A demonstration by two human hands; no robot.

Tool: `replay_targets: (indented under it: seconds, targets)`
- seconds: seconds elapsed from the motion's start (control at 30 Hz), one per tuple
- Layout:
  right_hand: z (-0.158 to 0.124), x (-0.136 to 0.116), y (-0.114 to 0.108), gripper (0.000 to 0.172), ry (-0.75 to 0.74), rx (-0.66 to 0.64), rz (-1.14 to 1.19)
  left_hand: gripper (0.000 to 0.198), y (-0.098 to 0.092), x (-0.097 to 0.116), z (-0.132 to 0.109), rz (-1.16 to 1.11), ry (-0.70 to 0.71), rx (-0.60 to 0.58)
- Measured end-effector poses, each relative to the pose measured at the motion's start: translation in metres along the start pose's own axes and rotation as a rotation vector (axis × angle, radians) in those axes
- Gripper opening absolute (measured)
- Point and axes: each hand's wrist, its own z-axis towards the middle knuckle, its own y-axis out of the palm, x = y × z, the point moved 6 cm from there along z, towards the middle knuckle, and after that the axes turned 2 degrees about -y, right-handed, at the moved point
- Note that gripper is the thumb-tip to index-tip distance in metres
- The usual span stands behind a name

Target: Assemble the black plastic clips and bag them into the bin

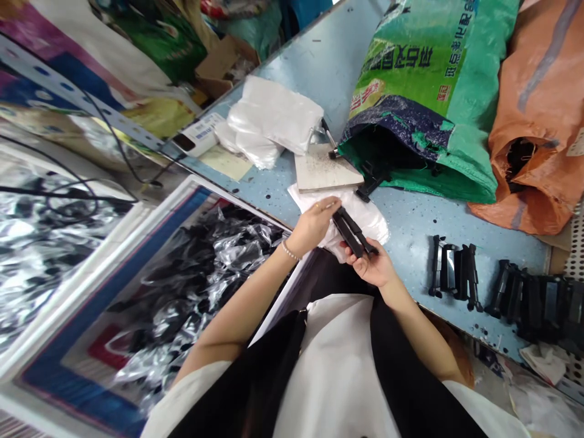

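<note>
Two long black plastic parts (350, 231) lie side by side, slanting between my hands above the front edge of the blue table. My right hand (373, 265) is closed around their lower end. The fingers of my left hand (317, 224) are pressed together at their upper end; the exact grip there is partly hidden. Just beneath the hands lies a thin white plastic bag (371, 218). Behind it a pale flat block (326, 169) rests on the table. Another black part (368, 187) sticks out of the open mouth of a green woven sack (472, 173).
A stack of clear plastic bags (274, 115) sits at the back left. Rows of black parts (454, 274) stand on the table (410, 243) at right, near an orange sack (538, 121). At left, a white-rimmed bin (182, 188) holds many bagged black pieces.
</note>
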Motion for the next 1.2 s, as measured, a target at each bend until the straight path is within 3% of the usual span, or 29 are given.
replay_targets:
  seconds: [0.13, 0.23, 0.37, 0.47, 0.6, 0.73, 0.83, 0.93, 1.03, 1.1, 1.2]
  targets:
    - [0.002, -0.012, -0.010, 0.024, -0.209, 0.066, -0.124, 0.054, 0.003, 0.057, -0.034, -0.084, 0.284, -0.047]
    - [-0.018, -0.015, -0.009, 0.021, -0.391, 0.191, -0.368, 0.065, 0.008, 0.079, -0.052, -0.177, 0.292, -0.074]
    - [-0.041, -0.008, 0.008, 0.042, -0.496, 0.198, -0.610, 0.071, 0.017, 0.084, -0.062, -0.222, 0.271, -0.091]
    - [-0.042, -0.002, 0.007, 0.033, -0.499, 0.152, -0.394, 0.067, 0.013, 0.084, -0.065, -0.301, 0.211, -0.019]
    - [-0.037, -0.002, -0.006, 0.027, -0.507, 0.217, -0.121, 0.068, 0.007, 0.093, -0.069, -0.315, 0.183, 0.034]
    - [-0.042, -0.002, -0.001, 0.026, -0.609, 0.272, -0.273, 0.064, 0.014, 0.104, -0.067, -0.198, 0.228, 0.061]
    - [-0.046, 0.006, 0.009, 0.026, -0.603, 0.257, -0.408, 0.049, 0.017, 0.104, -0.059, -0.084, 0.195, 0.048]
    - [-0.060, 0.009, 0.022, 0.043, -0.577, 0.140, -0.596, 0.027, -0.016, 0.098, -0.059, -0.157, 0.034, 0.062]
    - [-0.095, -0.005, 0.025, 0.049, -0.523, 0.093, -0.979, 0.015, -0.081, 0.077, -0.077, -0.269, -0.257, 0.028]
    - [-0.129, -0.033, 0.010, 0.046, -0.559, 0.323, -1.331, 0.025, -0.122, 0.043, -0.098, -0.232, -0.506, -0.041]
    - [-0.179, -0.082, -0.027, 0.048, -0.569, 1.014, -1.865, 0.040, -0.157, -0.037, -0.136, -0.006, -0.869, -0.121]
